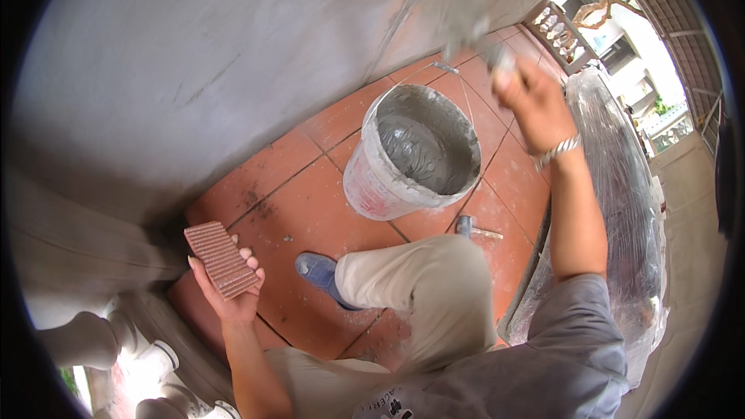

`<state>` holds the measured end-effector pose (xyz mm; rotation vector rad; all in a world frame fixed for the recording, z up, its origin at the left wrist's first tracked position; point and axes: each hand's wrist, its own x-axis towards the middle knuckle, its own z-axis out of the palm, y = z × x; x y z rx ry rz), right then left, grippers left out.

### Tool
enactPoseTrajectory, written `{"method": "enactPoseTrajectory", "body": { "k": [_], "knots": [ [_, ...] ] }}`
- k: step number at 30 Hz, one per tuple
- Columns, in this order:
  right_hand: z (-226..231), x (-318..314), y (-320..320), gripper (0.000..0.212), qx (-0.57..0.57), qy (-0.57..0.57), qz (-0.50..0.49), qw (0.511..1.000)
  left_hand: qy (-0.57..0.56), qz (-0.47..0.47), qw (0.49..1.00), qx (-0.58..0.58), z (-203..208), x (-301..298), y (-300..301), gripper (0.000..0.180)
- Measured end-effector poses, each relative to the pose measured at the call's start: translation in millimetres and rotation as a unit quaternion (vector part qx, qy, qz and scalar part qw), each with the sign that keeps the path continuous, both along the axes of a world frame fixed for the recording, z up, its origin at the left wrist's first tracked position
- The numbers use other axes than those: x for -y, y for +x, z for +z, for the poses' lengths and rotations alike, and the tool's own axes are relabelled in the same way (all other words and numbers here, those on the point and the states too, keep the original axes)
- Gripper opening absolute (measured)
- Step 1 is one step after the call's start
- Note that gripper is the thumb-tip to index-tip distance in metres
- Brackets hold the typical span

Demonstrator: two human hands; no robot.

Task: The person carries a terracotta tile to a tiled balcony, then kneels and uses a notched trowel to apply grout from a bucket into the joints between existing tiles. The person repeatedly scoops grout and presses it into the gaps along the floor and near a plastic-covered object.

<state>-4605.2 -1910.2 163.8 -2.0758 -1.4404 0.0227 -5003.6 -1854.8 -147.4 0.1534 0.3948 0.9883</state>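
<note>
My left hand [239,302] grips a reddish-brown tile [223,258] by its edges, ribbed face up, fingers curled round its right side. At the upper right my right hand [535,101] is closed round the handle of a trowel [458,4]. Motion smears the grey blade, raised near the wall above the bucket's far side; whether it carries mortar I cannot tell. Between my hands a white bucket [363,178], smeared with grey, stands on the floor. Wet grey mortar [423,147] lies inside it, and its wire handle leans to the far side.
A grey plastered wall [209,54] rises at the left and ahead. On the red tiled floor [310,194] a small hammer [466,226] lies by my bent knee. A plastic-wrapped object [613,209] stands along the right. Balusters [89,337] are at the lower left.
</note>
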Motion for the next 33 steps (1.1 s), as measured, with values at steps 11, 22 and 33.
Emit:
{"method": "enactPoseTrajectory", "body": {
  "k": [11, 22, 33],
  "knots": [
    [-177, -24, 106, 0.028, 0.290, -0.510, -0.156, 0.795, -0.021, 0.014, 0.999, -0.029, -2, 0, -2, 0.081],
    [-213, -57, 99, 0.030, 0.169, -0.488, -0.163, 0.841, -0.030, 0.030, 0.998, -0.043, -3, -1, -6, 0.081],
    [-222, -50, 132, 0.041, -0.147, -0.418, -0.114, 0.889, -0.038, 0.029, 0.997, -0.056, -8, -3, -11, 0.079]
  ]
}}
